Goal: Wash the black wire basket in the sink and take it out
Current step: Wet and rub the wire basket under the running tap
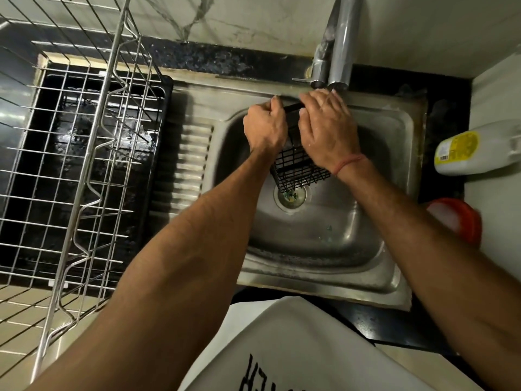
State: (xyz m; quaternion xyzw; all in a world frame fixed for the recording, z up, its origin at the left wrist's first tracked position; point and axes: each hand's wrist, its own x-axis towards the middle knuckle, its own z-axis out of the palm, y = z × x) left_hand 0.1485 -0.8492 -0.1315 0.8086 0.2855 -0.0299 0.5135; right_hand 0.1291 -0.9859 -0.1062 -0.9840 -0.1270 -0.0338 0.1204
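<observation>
Seen from the head camera: a black wire basket (298, 170), a grid of thin square mesh, is held tilted over the steel sink (324, 235), under the tap (338, 52). The left hand (263, 127) is curled in a tight grip around its top rim. The right hand (328, 131) is laid over its side, fingers relaxed. A chrome wire rack (84, 165) is seen on the left.

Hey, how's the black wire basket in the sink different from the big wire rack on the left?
The black wire basket is dark coated; the wire rack is bare shiny metal. The basket is small and held over the sink drain, the left hand gripping its rim and the right hand laid over it; the rack is far larger and untouched beside the sink. Both are open grids of crossed wires.
</observation>
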